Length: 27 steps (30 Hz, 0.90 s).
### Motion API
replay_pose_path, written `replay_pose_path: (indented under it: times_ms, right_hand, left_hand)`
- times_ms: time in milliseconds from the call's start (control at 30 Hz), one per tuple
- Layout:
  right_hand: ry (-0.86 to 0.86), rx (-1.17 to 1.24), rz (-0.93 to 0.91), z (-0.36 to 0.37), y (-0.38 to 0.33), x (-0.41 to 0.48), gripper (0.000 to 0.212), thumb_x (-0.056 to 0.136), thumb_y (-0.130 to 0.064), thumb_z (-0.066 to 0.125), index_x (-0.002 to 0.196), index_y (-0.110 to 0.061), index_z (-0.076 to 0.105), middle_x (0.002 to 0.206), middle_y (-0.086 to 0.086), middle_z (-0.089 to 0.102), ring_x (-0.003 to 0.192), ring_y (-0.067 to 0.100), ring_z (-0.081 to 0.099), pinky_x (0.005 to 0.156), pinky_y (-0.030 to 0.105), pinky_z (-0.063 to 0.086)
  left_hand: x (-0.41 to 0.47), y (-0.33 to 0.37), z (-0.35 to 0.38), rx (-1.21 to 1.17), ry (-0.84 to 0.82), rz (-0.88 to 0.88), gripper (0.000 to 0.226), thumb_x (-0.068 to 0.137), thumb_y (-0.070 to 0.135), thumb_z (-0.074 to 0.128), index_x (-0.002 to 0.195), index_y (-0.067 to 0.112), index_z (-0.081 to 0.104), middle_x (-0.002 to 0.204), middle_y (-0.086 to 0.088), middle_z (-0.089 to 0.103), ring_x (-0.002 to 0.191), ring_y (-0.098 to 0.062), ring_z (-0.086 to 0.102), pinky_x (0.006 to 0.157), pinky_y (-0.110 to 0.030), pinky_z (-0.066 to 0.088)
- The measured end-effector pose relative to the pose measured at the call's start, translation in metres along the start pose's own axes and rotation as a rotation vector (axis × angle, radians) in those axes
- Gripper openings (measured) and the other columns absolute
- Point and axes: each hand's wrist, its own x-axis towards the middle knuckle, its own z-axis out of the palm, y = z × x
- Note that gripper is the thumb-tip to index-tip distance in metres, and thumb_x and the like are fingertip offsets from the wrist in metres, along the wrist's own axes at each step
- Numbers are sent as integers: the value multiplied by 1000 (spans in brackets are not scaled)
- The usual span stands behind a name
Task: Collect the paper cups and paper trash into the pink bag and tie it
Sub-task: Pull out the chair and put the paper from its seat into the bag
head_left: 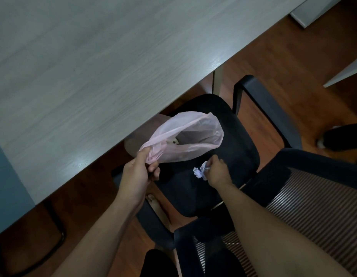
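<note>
Head view, looking down past the near edge of the grey counter (93,66) onto a black office chair; pink bag (193,134) held in the air just off that counter edge, above the front of the chair seat (233,156), mouth gaping wide toward the camera and to the right; thin film, half see-through, with something small and pale low inside, too dim to name. Left hand (138,172) curled round the bunched lower-left corner of the bag's rim, thumb on top, fingers tucked beneath; rest of the rim hanging free. Right hand (217,170) low over the seat, just below the bag's mouth, fingertips pinching a crumpled wad of white paper (199,171); wad near the bag's lower edge but apart from it; lifted or touching the seat cloth, impossible to tell. Open gap between wad and bag mouth; counter edge running diagonally from lower left to upper right, close behind the bag; black armrest (263,112) right of the seat, well apart from both hands; mesh chair back (313,206) beneath the right forearm at lower right; reddish wooden floor (293,62) around the chair; a bare foot (153,202) on the floor under the left wrist, just beside the seat's left edge.
</note>
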Motion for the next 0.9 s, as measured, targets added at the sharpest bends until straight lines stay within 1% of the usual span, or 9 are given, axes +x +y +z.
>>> replay_pose_path:
  times_ms: [100, 167, 267, 367, 500, 633, 700, 800, 900]
  right_hand:
    - [-2, 285, 18, -27, -6, -26, 21, 92, -17, 79, 103, -15, 62, 103, 2, 69, 85, 17, 64, 61, 22, 44]
    - [-48, 456, -21, -50, -15, -49, 21, 91, -22, 83, 102, -17, 66, 99, -2, 73, 85, 14, 68, 68, 25, 52]
    - [-125, 578, -92, -88, -35, -85, 21, 92, -28, 83, 104, -19, 68, 103, 0, 77, 91, 14, 72, 86, 41, 63]
    - [-130, 604, -147, -125, -61, -122, 24, 92, -35, 83, 107, -23, 68, 105, -4, 78, 96, 13, 74, 89, 38, 64]
    - [-100, 665, -161, -163, -104, -170, 23, 97, -35, 77, 110, -21, 65, 111, -4, 75, 100, 13, 70, 85, 32, 58]
    - [-134, 681, -208, -189, -139, -213, 24, 97, -45, 68, 119, -37, 71, 124, -4, 77, 117, 21, 74, 103, 42, 60]
    - [-161, 657, -265, -200, -153, -235, 22, 106, -38, 61, 122, -38, 76, 124, -5, 79, 114, 16, 76, 100, 35, 59]
    - [-155, 662, -287, -216, -169, -261, 26, 109, -32, 53, 100, -26, 77, 103, -8, 79, 92, 12, 73, 87, 28, 56]
    - [-85, 673, -246, -230, -188, -273, 34, 97, -40, 49, 78, -15, 62, 72, -7, 69, 69, 5, 62, 82, 23, 47]
  left_hand:
    - [-11, 8, 2, 32, 4, 28, 31, 109, 37, 51, 105, 9, 63, 61, -1, 35, 58, -19, 43, 66, -38, 38]
    - [-22, 16, 3, 97, 1, 46, 32, 110, 37, 51, 95, 11, 60, 59, 0, 36, 58, -19, 44, 65, -38, 39]
    - [-44, 29, 1, 240, -56, 128, 45, 113, 36, 47, 83, 5, 61, 60, -3, 41, 60, -20, 44, 65, -36, 39]
    - [-69, 49, -4, 370, -161, 220, 48, 116, 30, 43, 79, 4, 61, 62, -5, 44, 59, -15, 42, 61, -31, 37]
    - [-94, 74, -16, 469, -306, 272, 42, 116, 28, 44, 93, 4, 71, 65, -5, 46, 58, -12, 39, 58, -29, 33]
    - [-124, 106, -26, 498, -471, 309, 35, 116, 32, 45, 112, 15, 75, 69, -11, 49, 59, -18, 39, 56, -30, 33]
    - [-138, 121, -31, 465, -534, 324, 34, 117, 30, 45, 113, 16, 76, 69, -11, 44, 59, -18, 34, 55, -30, 31]
    - [-154, 136, -37, 483, -665, 358, 38, 116, 35, 45, 120, 7, 71, 70, -11, 36, 58, -18, 28, 54, -34, 30]
    - [-163, 151, -42, 521, -703, 383, 60, 111, 53, 50, 126, -5, 59, 71, -17, 34, 58, -19, 31, 55, -46, 32]
